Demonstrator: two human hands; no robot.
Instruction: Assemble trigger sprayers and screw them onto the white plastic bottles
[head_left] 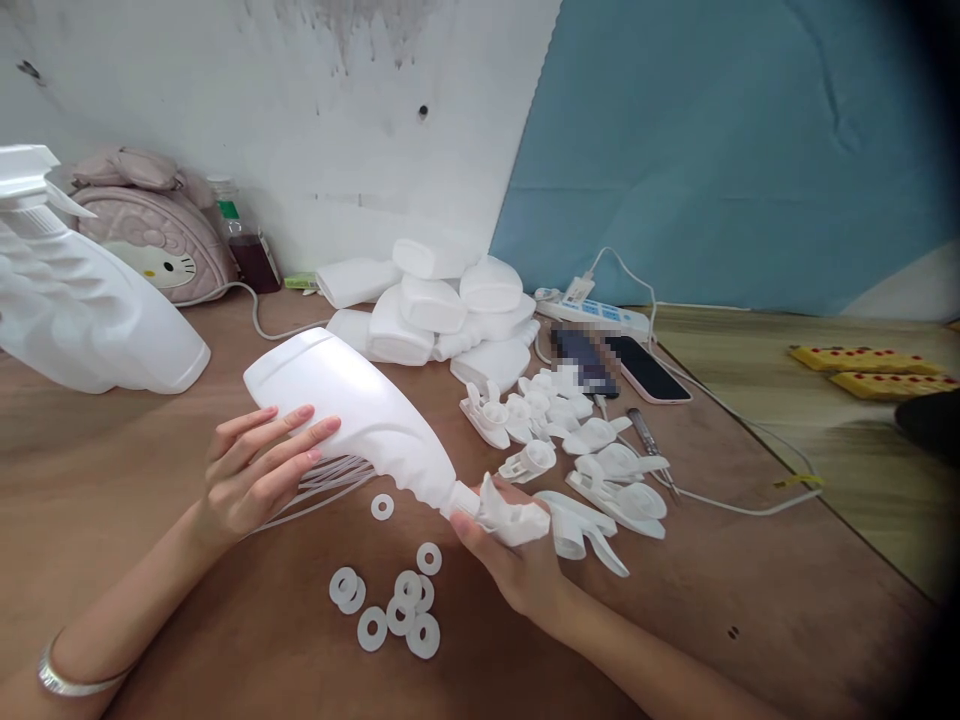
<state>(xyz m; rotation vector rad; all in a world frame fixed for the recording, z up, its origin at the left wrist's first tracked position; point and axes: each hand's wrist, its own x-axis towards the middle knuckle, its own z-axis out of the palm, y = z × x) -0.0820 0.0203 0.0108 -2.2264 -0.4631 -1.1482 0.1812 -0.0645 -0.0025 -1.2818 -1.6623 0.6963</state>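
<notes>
A white plastic spray bottle (352,395) lies tilted across the air before me, its base to the upper left and its neck to the lower right. My left hand (259,470) holds the bottle's body, fingers laid along its near side; the thumb is hidden. My right hand (521,570) grips the white trigger spray head (514,515) at the neck. Below the bottle, several white ring washers (407,590) are scattered on the brown table (262,620). Thin white tubes (330,485) lie behind my left hand. To the right sit loose white spray heads (615,480) in a pile.
White bottles (431,300) are heaped at the back. Bottles with fitted spray heads (97,300) stand at left, by a pink bag (157,225) and a dark-liquid bottle (251,245). Phones (649,370), a power strip (600,315), a cable and a screwdriver (643,432) lie right.
</notes>
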